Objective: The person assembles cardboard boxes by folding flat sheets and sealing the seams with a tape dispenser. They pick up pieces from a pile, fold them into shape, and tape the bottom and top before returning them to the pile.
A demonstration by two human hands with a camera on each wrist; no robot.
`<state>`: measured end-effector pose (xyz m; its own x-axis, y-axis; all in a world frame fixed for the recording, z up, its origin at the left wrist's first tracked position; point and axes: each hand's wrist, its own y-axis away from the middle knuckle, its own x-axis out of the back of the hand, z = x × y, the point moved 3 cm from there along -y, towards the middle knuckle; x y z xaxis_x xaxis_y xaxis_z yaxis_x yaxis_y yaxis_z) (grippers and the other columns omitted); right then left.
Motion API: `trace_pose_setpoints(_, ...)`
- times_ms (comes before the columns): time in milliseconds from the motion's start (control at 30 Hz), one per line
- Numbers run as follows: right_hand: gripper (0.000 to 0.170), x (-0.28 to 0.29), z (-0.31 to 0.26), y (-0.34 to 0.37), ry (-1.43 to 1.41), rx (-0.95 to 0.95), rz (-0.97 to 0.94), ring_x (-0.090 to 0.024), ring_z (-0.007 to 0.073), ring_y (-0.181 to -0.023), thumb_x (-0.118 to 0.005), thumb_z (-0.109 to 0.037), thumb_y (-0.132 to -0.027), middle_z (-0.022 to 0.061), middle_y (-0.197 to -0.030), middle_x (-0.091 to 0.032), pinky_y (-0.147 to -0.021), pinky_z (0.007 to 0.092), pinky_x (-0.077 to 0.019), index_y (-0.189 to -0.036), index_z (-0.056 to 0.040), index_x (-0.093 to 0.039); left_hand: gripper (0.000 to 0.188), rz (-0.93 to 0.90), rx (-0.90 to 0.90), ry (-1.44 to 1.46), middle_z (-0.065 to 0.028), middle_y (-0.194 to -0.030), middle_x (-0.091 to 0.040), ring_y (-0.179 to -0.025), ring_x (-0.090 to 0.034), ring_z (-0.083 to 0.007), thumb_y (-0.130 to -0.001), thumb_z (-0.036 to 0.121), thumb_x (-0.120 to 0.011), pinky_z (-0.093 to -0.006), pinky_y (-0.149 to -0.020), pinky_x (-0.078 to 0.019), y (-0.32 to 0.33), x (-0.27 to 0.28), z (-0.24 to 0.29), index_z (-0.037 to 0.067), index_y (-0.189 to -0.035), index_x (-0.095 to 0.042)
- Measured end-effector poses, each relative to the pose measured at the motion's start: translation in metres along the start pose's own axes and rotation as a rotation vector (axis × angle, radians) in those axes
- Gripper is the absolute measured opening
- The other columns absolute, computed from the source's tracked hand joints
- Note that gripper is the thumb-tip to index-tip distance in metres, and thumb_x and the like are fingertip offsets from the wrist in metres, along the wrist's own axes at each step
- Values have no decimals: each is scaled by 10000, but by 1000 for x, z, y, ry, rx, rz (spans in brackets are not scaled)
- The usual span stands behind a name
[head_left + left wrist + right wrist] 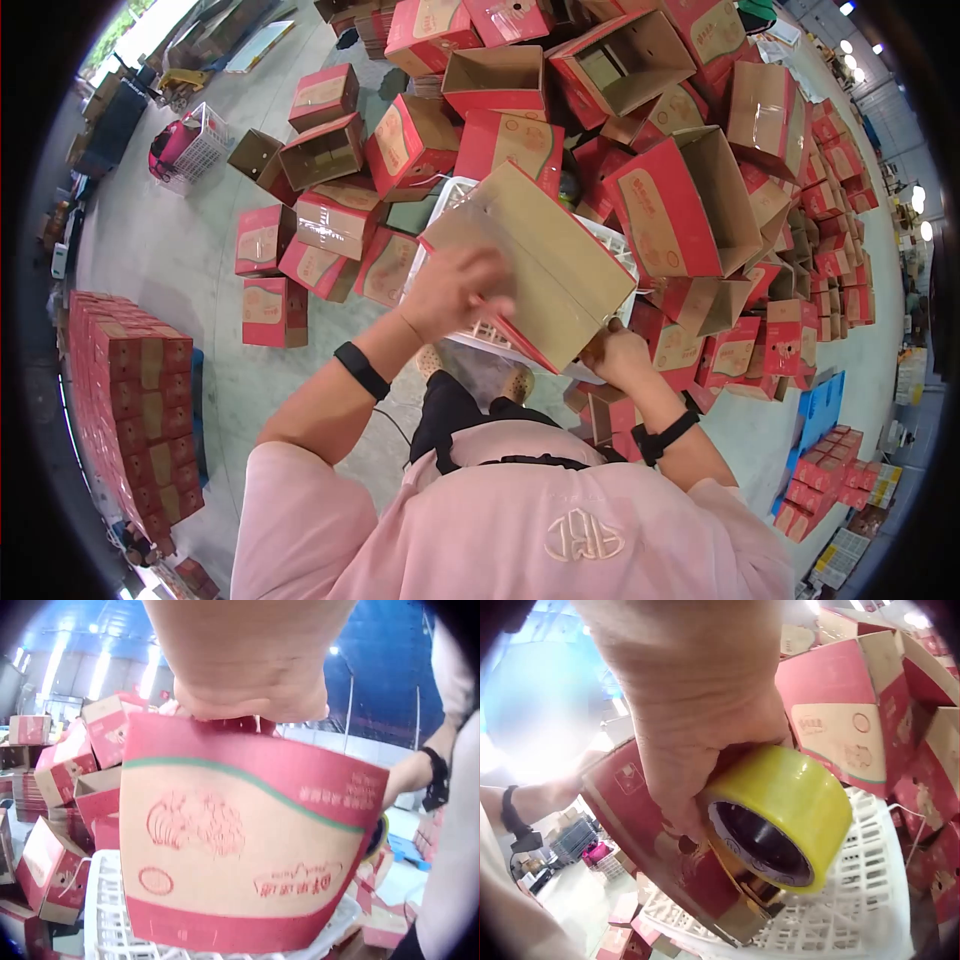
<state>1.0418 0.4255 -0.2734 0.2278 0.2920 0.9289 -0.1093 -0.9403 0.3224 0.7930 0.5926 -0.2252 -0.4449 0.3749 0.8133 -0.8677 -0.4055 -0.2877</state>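
A red and tan cardboard box [565, 255] rests on an upturned-looking white plastic crate [625, 245], its plain brown side with a central seam facing up. My left hand [462, 292], blurred, is at the box's near left edge; in the left wrist view it lies over the top of the printed box side [240, 847], fingers mostly hidden. At the box's near right corner my right hand [618, 355] grips a tape dispenser. Its yellow tape roll [799, 802] shows below the palm in the right wrist view, close against the red box side [682, 855].
Open and closed red boxes [680, 200] pile up beyond and to the right of the crate. Stacked red boxes [130, 400] stand at the left. A white basket [195, 150] with a pink item sits on the floor farther off. More boxes [820, 480] lie at right.
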Motion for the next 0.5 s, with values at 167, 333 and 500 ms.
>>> trace_pose_setpoints(167,430,69,14,-44,72,-69,-130,-621,379,-851,-660,-371,-685,219,-921,-608,-767,448,-518,-998,-77,-654,590,188,533,303,-125,-1085,-535,-973,-548,-299,-777,271,-719,-387,-786,-480,36,29,-35,131,-1308,-502)
trace_pose_setpoints(333,456,205,7,-124,223,-18,236,-634,351,-810,-669,-470,-715,174,-832,-637,-720,437,-511,-951,-81,-660,577,62,13,-27,-155,-1198,-523,-1143,-502,-304,-647,262,-774,-421,-937,-428,52,25,24,83,-1158,-576)
trace_pose_setpoints(500,379,253,-95,-248,-8,86,-2,-634,270,-750,-651,-405,-778,137,-778,-648,-677,375,-494,-838,-32,-665,593,56,-187,168,-106,-1362,-455,-1325,-362,-274,-670,296,-715,-426,-1072,-307,28,-25,11,54,-1183,-542)
